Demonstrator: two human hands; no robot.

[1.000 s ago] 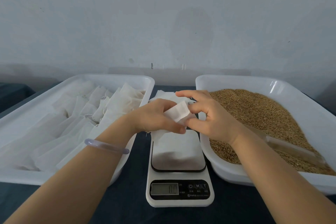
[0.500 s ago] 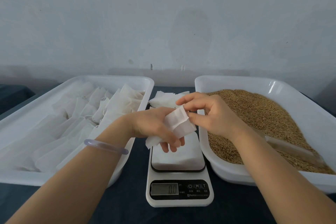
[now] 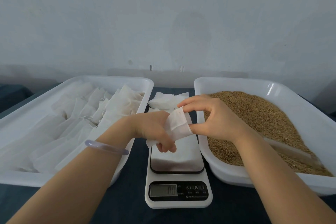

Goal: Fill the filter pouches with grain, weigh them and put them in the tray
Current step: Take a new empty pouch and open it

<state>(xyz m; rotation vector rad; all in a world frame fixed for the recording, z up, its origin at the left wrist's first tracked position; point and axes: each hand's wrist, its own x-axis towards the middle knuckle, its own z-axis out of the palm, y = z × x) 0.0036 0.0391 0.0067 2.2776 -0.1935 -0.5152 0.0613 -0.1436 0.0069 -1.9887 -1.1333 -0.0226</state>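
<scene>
Above the scale [image 3: 177, 192] both hands hold one white filter pouch [image 3: 177, 123]. My left hand [image 3: 154, 129] grips its lower part, fingers curled under it. My right hand [image 3: 214, 116] pinches its upper edge between thumb and fingers. A stack of empty pouches [image 3: 167, 102] lies behind the scale. The left white tray [image 3: 23, 114] holds several filled pouches [image 3: 101, 111]. The right white tray [image 3: 227, 167] holds brown grain [image 3: 254, 114] with a clear scoop [image 3: 291, 152] lying in it.
The scale's steel platter [image 3: 178, 162] is bare and the display shows zeros. Everything stands on a dark blue cloth [image 3: 127, 205] against a pale wall. The two trays flank the scale closely on either side.
Both hands have shifted slightly while working the pouch; my left fingers have curled lower under it and my right fingers now spread its upper edge.
</scene>
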